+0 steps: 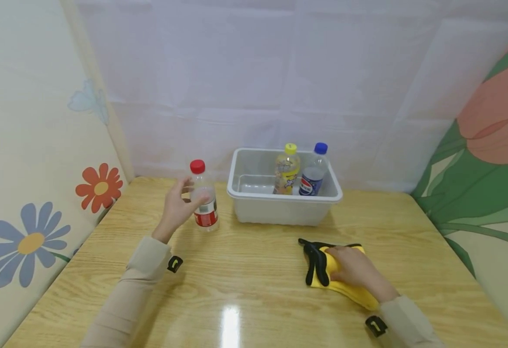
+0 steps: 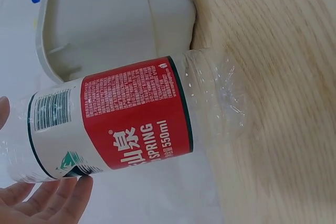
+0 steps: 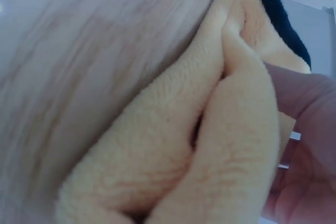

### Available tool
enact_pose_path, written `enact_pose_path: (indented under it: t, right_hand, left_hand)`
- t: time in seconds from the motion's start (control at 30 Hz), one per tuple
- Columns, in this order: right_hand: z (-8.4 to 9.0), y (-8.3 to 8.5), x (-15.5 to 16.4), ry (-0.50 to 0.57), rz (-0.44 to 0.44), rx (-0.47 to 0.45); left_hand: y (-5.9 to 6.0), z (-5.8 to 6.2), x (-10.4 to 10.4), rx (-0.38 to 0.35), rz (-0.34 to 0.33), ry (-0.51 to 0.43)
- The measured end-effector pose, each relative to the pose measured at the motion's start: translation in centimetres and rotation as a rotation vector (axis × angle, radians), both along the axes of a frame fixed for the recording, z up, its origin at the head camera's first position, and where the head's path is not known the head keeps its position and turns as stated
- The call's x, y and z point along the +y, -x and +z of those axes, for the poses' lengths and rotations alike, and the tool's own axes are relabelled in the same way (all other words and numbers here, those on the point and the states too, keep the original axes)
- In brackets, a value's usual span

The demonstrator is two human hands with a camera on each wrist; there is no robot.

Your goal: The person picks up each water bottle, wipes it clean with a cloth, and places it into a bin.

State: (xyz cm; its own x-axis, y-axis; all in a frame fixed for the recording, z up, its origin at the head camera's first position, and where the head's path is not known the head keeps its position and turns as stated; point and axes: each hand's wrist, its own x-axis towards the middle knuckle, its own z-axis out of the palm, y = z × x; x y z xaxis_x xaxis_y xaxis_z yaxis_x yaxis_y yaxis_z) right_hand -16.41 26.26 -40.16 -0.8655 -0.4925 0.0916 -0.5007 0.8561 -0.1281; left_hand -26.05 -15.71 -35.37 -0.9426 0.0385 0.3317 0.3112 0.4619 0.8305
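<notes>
Red-cap bottle [image 1: 204, 200], yellow/blk cloth [image 1: 323, 266]

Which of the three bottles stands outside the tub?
The red-capped bottle, standing on the table by the left hand; the other two stand inside the tub.

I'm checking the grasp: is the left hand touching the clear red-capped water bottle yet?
Cannot tell. In the head view the left hand overlaps the clear red-capped water bottle; the left wrist view shows fingertips beside it, with neither contact nor a gap plain.

Glossy wooden table [image 1: 254, 309], white back wall [image 1: 254, 72], flowered side panels [image 1: 28, 193]
</notes>
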Motion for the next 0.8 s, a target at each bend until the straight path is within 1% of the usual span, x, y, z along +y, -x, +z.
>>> enact_pose_path:
  t: [0.13, 0.33, 0.53, 0.63, 0.77, 0.8]
  right_hand:
    - [-0.1, 0.3, 0.1, 0.041, -0.039, 0.003]
    - [-0.1, 0.4, 0.5, 0.121, -0.111, -0.023]
    - [0.1, 0.4, 0.8, 0.187, -0.128, -0.030]
    - [0.3, 0.2, 0.8, 0.199, -0.134, -0.031]
    - [0.5, 0.0, 0.9, 0.210, -0.142, -0.016]
    - [0.5, 0.0, 0.9, 0.213, -0.142, -0.010]
  left_hand:
    - [-0.5, 0.1, 0.2, -0.002, -0.029, 0.014]
    - [-1.4, 0.5, 0.8, -0.017, -0.070, 0.017]
    - [-2.2, 0.8, 1.4, 0.010, -0.103, 0.010]
    - [-3.2, 1.6, 2.1, 0.020, -0.124, -0.001]
    - [-4.8, 3.2, 3.0, 0.028, -0.151, -0.008]
    - [-5.1, 3.4, 3.2, 0.032, -0.158, -0.007]
